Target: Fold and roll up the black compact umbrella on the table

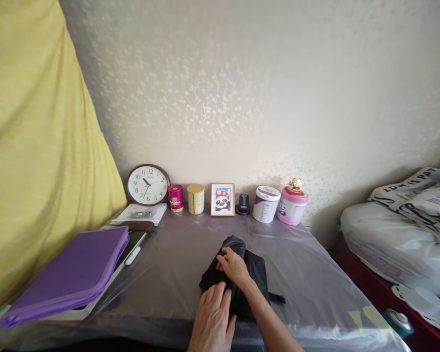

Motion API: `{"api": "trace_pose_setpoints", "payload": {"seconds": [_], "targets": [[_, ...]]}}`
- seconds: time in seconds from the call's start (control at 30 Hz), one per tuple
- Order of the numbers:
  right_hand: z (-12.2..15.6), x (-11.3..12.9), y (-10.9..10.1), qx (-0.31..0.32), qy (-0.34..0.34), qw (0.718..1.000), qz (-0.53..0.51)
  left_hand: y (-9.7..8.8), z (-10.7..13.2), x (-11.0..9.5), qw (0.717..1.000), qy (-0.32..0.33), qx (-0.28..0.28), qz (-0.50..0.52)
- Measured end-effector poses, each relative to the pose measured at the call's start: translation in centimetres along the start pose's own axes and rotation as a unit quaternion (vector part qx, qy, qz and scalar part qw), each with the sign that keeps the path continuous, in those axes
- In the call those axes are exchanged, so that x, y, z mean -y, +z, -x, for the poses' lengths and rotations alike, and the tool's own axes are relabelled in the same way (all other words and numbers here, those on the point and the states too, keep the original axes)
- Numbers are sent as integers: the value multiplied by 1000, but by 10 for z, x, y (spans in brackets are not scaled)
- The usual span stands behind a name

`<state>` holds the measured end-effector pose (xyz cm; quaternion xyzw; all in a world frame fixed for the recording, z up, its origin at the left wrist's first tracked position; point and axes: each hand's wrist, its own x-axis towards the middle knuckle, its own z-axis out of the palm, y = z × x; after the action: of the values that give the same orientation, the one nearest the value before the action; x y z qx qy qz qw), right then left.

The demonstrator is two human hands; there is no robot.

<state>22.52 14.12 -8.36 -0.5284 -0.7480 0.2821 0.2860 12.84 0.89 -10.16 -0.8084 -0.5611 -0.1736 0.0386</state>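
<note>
A black folding umbrella (pixel 254 274) lies collapsed on the table near its front edge, its cloth panels flattened out to both sides. From its right side a short black strap (pixel 277 297) sticks out. My right hand (pixel 234 268) reaches across the umbrella's middle, fingers bent over a fold of the cloth. Closer to me, my left hand (pixel 213 313) rests at the umbrella's lower left with its fingers stretched out, palm down. The umbrella's near part is partly hidden by my hands and right forearm.
A plastic-covered table (pixel 161 274) bears a purple folder (pixel 69 269) at left. Along the wall stand a round clock (pixel 148 185), a pink tin (pixel 175 198), a yellow tin (pixel 195 199), a framed panda picture (pixel 222 200) and two tubs (pixel 266 205). Plastic bags (pixel 396 239) lie at right.
</note>
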Motion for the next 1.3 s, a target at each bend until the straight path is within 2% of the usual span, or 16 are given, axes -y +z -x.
{"api": "trace_pose_setpoints", "payload": {"seconds": [0.07, 0.13, 0.23, 0.33, 0.4, 0.53, 0.7, 0.77, 0.83, 0.93, 1.03, 1.17, 1.3], "targets": [[4, 0, 0, 23, -43, 998, -39, 4, -6, 0, 1000, 27, 3, 0], [13, 0, -2, 30, -103, 992, -65, 14, -7, 4, 1000, 23, 4, 13], [30, -1, -7, 3, -212, 974, -81, 30, -5, 9, 999, 15, 16, 31], [43, -6, -11, -25, -307, 948, -79, 36, -3, 9, 999, 6, 37, 34], [43, -13, -13, -29, -343, 937, -64, 35, -4, 7, 998, 0, 54, 19], [26, -28, -14, -46, -355, 934, -5, 33, -8, 3, 995, -38, 85, -34], [-10, -44, -13, -64, -346, 933, 78, 39, -5, 7, 996, -52, 70, 3], [-25, -50, -14, -70, -332, 934, 108, 37, -4, 6, 994, -71, 88, 5], [-39, -55, -15, -65, -303, 942, 131, 28, -5, 2, 988, -99, 122, -9], [-56, -61, -16, -40, -222, 964, 138, 8, -10, -7, 974, -135, 181, -25], [-66, -67, -16, -45, -144, 980, 130, -12, -18, -14, 958, -156, 240, -27], [-61, -80, -30, -107, -49, 987, 113, -20, -20, -15, 951, -168, 256, -37], [-26, -102, -58, -174, 34, 980, 87, -12, -14, -11, 963, -152, 218, -49]]}}
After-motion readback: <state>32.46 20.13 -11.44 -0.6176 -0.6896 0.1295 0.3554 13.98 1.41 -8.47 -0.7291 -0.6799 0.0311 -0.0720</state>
